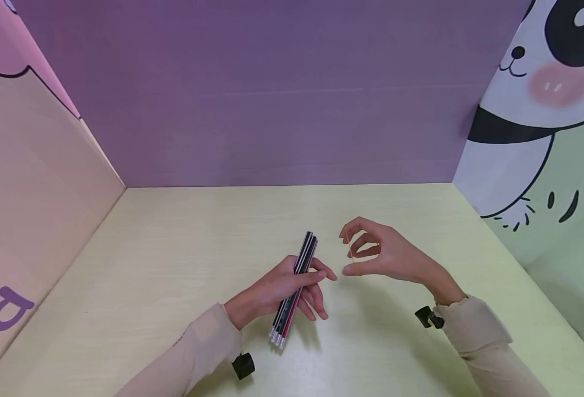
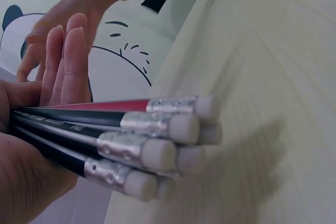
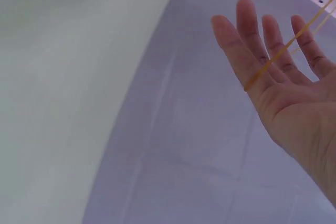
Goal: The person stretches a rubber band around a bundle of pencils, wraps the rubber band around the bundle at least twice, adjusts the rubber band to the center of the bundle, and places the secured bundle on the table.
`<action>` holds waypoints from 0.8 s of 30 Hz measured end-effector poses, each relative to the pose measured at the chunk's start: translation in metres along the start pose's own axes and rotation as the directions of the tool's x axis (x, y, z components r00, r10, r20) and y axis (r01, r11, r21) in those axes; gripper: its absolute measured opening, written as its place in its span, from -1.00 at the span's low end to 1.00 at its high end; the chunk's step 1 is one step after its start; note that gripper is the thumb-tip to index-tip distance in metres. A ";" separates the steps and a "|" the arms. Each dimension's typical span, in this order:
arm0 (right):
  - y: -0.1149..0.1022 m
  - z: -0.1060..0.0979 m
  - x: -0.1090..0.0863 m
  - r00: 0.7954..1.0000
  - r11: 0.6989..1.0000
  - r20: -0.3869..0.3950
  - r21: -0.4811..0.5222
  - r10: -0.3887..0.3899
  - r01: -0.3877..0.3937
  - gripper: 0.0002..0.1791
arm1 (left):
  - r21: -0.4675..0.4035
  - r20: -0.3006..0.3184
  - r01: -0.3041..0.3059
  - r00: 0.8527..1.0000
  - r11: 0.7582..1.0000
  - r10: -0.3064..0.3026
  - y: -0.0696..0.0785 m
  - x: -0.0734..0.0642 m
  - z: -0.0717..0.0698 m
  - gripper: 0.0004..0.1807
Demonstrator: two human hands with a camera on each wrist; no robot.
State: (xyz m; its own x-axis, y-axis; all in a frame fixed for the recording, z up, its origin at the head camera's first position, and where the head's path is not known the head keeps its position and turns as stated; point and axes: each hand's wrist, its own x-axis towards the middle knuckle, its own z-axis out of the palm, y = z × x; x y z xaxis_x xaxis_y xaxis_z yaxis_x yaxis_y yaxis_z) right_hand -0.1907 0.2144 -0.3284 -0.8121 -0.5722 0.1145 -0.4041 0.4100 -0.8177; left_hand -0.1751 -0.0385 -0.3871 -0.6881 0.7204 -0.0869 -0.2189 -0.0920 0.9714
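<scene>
A bundle of several pencils (image 1: 306, 252), mostly black with one red, lies across my left hand (image 1: 278, 286), held under the thumb while the fingers extend past it. Their white erasers (image 2: 156, 154) and silver ferrules point toward the lower end, as the left wrist view shows up close. To the right, my right hand (image 1: 391, 251) is raised with thumb and fingers spread apart. A thin orange rubber band (image 3: 286, 48) loops round a digit of this hand and runs taut across the gap. Between the band and the pencils there is a gap.
A pale wood-grain table (image 1: 173, 231) lies beneath both hands. Behind it rises a purple panel (image 1: 282, 110). A pinkish panel (image 1: 34, 182) stands on the left, and a green one with a panda drawing (image 1: 560, 165) on the right. Dark wrist cameras (image 1: 243, 366) hang at the cuffs.
</scene>
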 end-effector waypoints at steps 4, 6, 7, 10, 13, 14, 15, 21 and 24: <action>-0.022 0.006 0.010 0.998 0.999 0.033 -0.004 -0.046 0.046 -0.47 | 0.033 0.039 0.011 0.999 0.999 -0.012 0.004 -0.005 0.007 -0.65; -0.031 0.011 0.015 0.997 0.998 0.028 -0.013 -0.066 0.066 -0.46 | 0.056 0.058 0.011 0.998 0.998 -0.014 0.005 -0.006 0.010 -0.65; -0.034 0.014 0.017 0.997 0.997 0.021 -0.017 -0.072 0.073 -0.45 | 0.067 0.068 0.011 0.998 0.998 -0.015 0.005 -0.007 0.011 -0.65; -0.038 0.023 0.023 0.997 0.996 0.006 -0.042 -0.079 0.079 -0.47 | 0.118 0.101 0.001 0.995 0.993 -0.013 0.006 -0.009 0.013 -0.65; -0.034 0.031 0.026 0.997 0.997 0.049 -0.051 -0.058 0.061 -0.52 | 0.158 0.136 -0.014 0.991 0.987 -0.008 0.009 -0.010 0.014 -0.69; -0.031 0.033 0.027 0.996 0.998 0.073 -0.044 -0.049 0.053 -0.54 | 0.172 0.142 -0.021 0.990 0.985 -0.003 0.010 -0.011 0.014 -0.72; -0.029 0.034 0.027 0.994 0.998 0.097 -0.036 -0.042 0.045 -0.55 | 0.181 0.144 -0.027 0.990 0.983 0.001 0.011 -0.011 0.014 -0.74; -0.026 0.035 0.029 0.990 0.999 0.137 -0.016 -0.042 0.045 -0.66 | 0.233 0.091 -0.035 0.996 0.972 0.014 0.016 -0.013 0.011 -0.77; -0.028 0.035 0.030 0.991 0.997 0.128 -0.060 -0.046 0.054 -0.71 | 0.230 0.071 -0.024 0.997 0.973 0.008 0.018 -0.014 0.009 -0.76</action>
State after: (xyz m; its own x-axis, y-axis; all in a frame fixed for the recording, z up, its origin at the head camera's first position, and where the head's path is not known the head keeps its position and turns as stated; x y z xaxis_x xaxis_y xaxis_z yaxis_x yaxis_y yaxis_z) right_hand -0.1888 0.1605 -0.3217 -0.7320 -0.6767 0.0789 -0.4723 0.4206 -0.7746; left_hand -0.1633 -0.0437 -0.3668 -0.6392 0.7664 -0.0631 -0.0371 0.0513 0.9980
